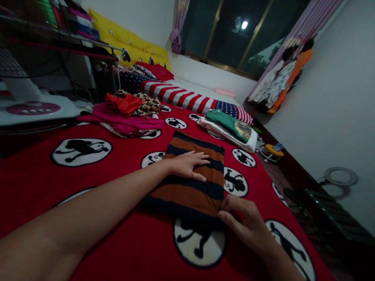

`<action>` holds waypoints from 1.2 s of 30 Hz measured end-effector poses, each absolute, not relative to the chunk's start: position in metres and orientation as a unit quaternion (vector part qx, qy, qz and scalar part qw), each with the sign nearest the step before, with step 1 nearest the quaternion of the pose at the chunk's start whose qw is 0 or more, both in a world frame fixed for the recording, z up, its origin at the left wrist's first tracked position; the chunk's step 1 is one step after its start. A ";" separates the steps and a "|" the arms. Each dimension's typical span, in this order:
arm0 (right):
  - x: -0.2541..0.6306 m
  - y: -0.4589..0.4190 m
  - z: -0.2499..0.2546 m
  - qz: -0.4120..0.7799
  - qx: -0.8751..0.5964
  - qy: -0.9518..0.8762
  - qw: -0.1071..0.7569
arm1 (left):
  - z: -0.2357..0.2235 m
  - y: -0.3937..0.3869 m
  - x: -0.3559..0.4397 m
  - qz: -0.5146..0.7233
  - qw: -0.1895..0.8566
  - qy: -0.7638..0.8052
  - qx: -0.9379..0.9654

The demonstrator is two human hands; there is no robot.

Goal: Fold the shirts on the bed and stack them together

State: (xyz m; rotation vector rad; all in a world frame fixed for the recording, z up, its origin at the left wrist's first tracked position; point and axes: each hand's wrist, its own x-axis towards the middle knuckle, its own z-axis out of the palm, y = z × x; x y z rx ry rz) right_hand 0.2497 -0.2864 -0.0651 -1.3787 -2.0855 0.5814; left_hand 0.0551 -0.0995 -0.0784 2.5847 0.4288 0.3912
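A folded garment with brown and navy stripes (181,193) lies flat on the red blanket (123,242), which is patterned with black monkey figures in white ovals. Across the middle of the striped cloth rests my left hand (189,166), palm down with its fingers stretched out. At the garment's near right corner, my right hand (244,218) pinches the fabric edge between thumb and finger. The cloth's exact kind cannot be made out in its folded form.
Folded clothes with a green shirt (228,124) on top lie at the back right. A loose heap of pink clothing (123,119) sits at the back left, near a white fan base (35,107). Beyond stands a bed with a flag-patterned cover (181,95).
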 end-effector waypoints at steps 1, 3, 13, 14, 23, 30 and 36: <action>0.249 -0.285 -0.065 0.183 -0.520 -0.777 0.304 | -0.078 -0.100 0.055 0.140 0.239 0.158 0.948; 0.250 -0.281 -0.064 0.134 -0.529 -0.780 0.307 | -0.078 -0.101 0.055 0.140 0.235 0.159 0.948; 0.248 -0.280 -0.066 0.094 -0.538 -0.782 0.301 | -0.078 -0.102 0.054 0.151 0.233 0.161 0.947; 0.248 -0.280 -0.067 0.105 -0.535 -0.787 0.289 | -0.078 -0.101 0.054 0.151 0.231 0.161 0.948; 0.238 -0.285 -0.067 0.159 -0.484 -0.797 0.326 | -0.078 -0.102 0.058 0.155 0.237 0.156 0.946; 0.226 -0.288 -0.069 0.093 -0.465 -0.850 0.229 | -0.082 -0.041 0.013 0.333 0.372 0.275 0.822; 0.207 -0.290 -0.071 -0.018 -0.436 -0.881 0.182 | -0.109 -0.004 -0.023 0.326 0.275 0.378 0.822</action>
